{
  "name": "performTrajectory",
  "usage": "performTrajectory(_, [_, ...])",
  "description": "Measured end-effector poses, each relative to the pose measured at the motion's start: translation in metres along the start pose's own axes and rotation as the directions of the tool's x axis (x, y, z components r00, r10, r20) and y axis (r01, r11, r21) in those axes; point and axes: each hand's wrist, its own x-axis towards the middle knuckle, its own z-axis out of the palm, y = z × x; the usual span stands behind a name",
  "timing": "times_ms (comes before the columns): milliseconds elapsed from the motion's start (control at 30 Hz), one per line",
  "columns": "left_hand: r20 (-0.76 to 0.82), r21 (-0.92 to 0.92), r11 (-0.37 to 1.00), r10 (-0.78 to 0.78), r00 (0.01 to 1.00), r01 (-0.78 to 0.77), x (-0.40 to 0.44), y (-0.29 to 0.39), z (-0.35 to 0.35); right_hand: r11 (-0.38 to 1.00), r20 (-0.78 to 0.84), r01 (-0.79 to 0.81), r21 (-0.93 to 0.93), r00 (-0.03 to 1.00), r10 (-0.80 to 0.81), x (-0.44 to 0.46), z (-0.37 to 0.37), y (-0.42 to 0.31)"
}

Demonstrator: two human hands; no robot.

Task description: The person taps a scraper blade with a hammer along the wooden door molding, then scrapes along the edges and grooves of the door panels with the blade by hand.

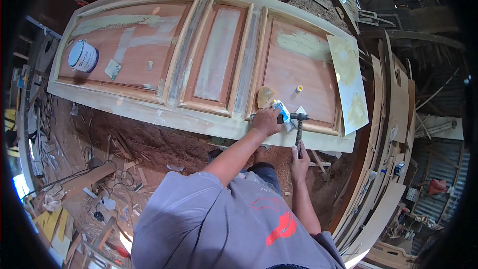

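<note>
The hammer (299,132) is upright in my right hand (299,162), whose fingers wrap its dark handle near the door's front edge. Its metal head is beside my left hand (269,121). That hand is closed around a dark-ended tool (285,118), mostly hidden by the fingers, so its kind is unclear. Just behind my left hand is a small white-and-blue container (280,107) with yellow at its top. Beneath both lies a paneled wooden door (124,98), with pale filler patches. A tan, rounded scrap (265,96) and a yellow cap (299,88) lie on its right panel.
On the door's left panel stand a white paint bucket (83,56) and a stained pad (112,69). A smeared white board (348,84) lies across the right end. Long planks (381,144) lean at the right. Wood scraps and cords litter the dirt floor at the left.
</note>
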Motion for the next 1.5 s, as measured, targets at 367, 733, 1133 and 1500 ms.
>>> performTrajectory(367, [0.064,0.033,0.999,-0.015,0.998,0.013,-0.002,0.006,-0.01,0.989,0.103,-0.125,-0.073,0.986,0.132,-0.001,-0.003,-0.003])
performTrajectory(733, [-0.08,0.059,0.998,0.038,0.996,-0.033,-0.003,0.0,-0.003,0.996,0.077,-0.032,-0.078,0.996,0.038,0.001,-0.007,-0.004])
performTrajectory(1133, [-0.374,0.005,0.989,0.136,0.917,-0.144,-0.002,0.002,-0.005,0.998,-0.046,-0.059,-0.022,0.997,0.057,0.013,-0.016,-0.004])
performTrajectory(1500, [-0.29,0.057,0.996,0.08,0.954,-0.066,0.0,0.003,0.006,0.999,0.034,-0.009,-0.045,0.999,0.011,0.015,-0.009,-0.009])
